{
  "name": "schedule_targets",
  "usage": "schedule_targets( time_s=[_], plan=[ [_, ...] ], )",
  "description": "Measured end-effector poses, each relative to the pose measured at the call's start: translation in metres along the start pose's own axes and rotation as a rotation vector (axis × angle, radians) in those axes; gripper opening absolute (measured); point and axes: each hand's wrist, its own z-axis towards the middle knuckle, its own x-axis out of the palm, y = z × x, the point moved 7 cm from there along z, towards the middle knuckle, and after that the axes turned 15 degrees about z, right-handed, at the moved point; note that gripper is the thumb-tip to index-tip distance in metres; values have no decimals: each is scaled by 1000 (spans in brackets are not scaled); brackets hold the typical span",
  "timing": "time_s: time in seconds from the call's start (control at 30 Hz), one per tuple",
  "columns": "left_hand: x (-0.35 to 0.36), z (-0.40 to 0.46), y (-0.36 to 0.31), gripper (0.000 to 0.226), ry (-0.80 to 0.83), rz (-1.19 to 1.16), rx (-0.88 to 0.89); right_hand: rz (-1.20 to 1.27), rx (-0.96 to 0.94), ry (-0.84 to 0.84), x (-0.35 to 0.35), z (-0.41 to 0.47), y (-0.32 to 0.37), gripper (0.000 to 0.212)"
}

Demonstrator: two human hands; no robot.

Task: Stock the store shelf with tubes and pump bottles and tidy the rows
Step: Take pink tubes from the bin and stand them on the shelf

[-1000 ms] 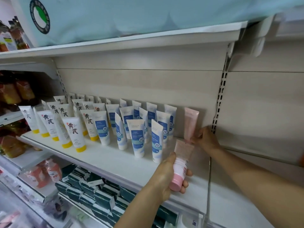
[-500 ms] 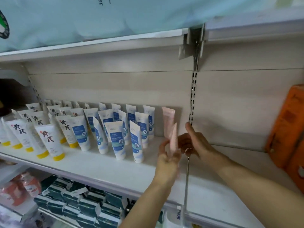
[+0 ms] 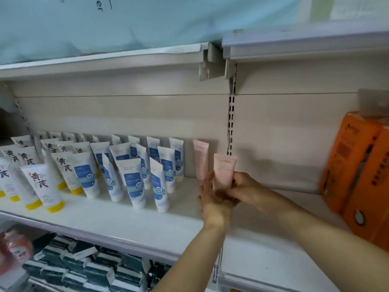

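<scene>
A pink tube (image 3: pixel 224 171) stands upright, label facing me, near the right end of the white shelf (image 3: pixel 130 220). My left hand (image 3: pixel 210 199) grips its lower part from the left and my right hand (image 3: pixel 242 186) grips it from the right; its cap is hidden behind my fingers. A second pink tube (image 3: pixel 200 160) stands just behind it against the back wall. To the left stand rows of white-and-blue tubes (image 3: pixel 134 182) and white tubes with yellow caps (image 3: pixel 42 186).
Orange packs (image 3: pixel 357 175) fill the neighbouring shelf at the right. A slotted upright (image 3: pixel 231 123) divides the two bays. Dark green boxes (image 3: pixel 88 268) lie on the shelf below. A pale blue pack (image 3: pixel 126 22) sits on the shelf above.
The pink tube has turned from edge-on to label-forward and stands upright in front of the other pink tube. My right hand has closed on it. The view has shifted right.
</scene>
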Motion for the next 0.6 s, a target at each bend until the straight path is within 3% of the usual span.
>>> schedule_targets(
  time_s=[0.1,0.27,0.47,0.6],
  plan=[
    [8,15,4,49,22,62,28,31,-50,-33,-7,8,3,39],
    [9,18,2,55,140,106,-51,-10,-141,-172,-31,35,-1,54],
    [7,20,4,27,171,102,-126,-17,-129,-281,-42,63,-16,50],
    [-1,25,14,36,164,25,-195,-40,-103,-259,-44,74,-29,53]
  ],
)
